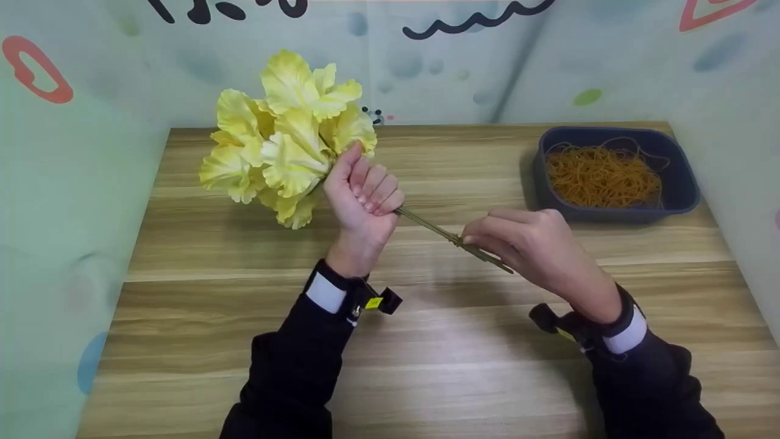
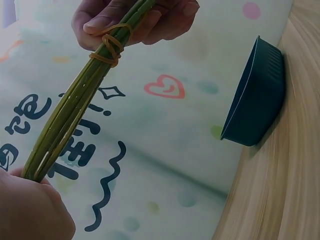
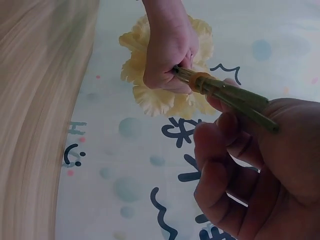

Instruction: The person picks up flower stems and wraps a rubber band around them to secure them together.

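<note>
My left hand [image 1: 364, 198] grips a bunch of green stems [image 1: 426, 225] just below the yellow artificial flowers [image 1: 292, 140], its fingers curled round them. The blooms spread out up and to the left of the fist. Toward the stems' lower end, a tan rubber band [image 2: 111, 51] is wound round the bundle in several turns. My right hand [image 1: 533, 247] is at that end, fingers bent, pinching the stems beside the band. In the right wrist view, the cut stem tips [image 3: 270, 122] stick out past the band, alongside the base of my right thumb.
A dark blue plastic tub [image 1: 679, 183] at the back right contains a heap of tan rubber bands [image 1: 603, 177]. Both hands are above a wood-grain table [image 1: 426, 366]. A printed pale backdrop [image 1: 426, 67] stands behind it and along the sides.
</note>
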Available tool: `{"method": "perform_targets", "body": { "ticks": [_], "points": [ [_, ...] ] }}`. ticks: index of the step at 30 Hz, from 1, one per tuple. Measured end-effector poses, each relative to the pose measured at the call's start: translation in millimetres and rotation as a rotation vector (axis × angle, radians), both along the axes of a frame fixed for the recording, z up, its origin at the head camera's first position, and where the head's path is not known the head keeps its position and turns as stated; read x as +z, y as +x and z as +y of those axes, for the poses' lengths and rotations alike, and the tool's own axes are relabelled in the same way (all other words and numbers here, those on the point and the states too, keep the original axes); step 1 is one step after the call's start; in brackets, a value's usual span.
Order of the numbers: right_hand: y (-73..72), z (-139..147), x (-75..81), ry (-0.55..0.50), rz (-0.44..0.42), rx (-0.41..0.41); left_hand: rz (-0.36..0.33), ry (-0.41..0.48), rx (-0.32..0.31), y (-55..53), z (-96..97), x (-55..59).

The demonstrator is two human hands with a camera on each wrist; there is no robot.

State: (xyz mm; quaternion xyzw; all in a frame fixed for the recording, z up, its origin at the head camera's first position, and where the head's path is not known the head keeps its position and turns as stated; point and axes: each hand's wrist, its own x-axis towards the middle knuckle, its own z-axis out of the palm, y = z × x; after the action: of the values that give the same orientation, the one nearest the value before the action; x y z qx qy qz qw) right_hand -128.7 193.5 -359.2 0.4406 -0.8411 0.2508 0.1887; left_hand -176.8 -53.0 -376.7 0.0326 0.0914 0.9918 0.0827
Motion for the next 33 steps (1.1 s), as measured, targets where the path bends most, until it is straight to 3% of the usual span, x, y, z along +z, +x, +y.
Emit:
{"method": "perform_targets", "body": {
  "ticks": [9,15,23,28,33],
  "points": [
    [-2.5,-1.1,-3.0,-0.011,-0.028,-0.001,-0.026,-0.024,0.027,1.4,5.2,-1.5],
    [-4.0,0.3,-2.6,0.036,-0.144,0.023,-0.020,-0.051,0.056,0.9,5.5,-0.6],
    [-0.1,-5.6,-3.1,0.031,-0.272,-0.097,-0.051,-0.101,0.107,-0.5,6.2,-2.3],
    [2.5,-9.3,-6.0,0.007,-0.311,-0.109,-0.049,-0.105,0.124,-0.3,6.6,-3.1],
    [4.8,-17.2,-13.9,0.082,-0.404,-0.116,-0.052,-0.112,0.118,0.3,8.3,-2.8]
  ]
}}
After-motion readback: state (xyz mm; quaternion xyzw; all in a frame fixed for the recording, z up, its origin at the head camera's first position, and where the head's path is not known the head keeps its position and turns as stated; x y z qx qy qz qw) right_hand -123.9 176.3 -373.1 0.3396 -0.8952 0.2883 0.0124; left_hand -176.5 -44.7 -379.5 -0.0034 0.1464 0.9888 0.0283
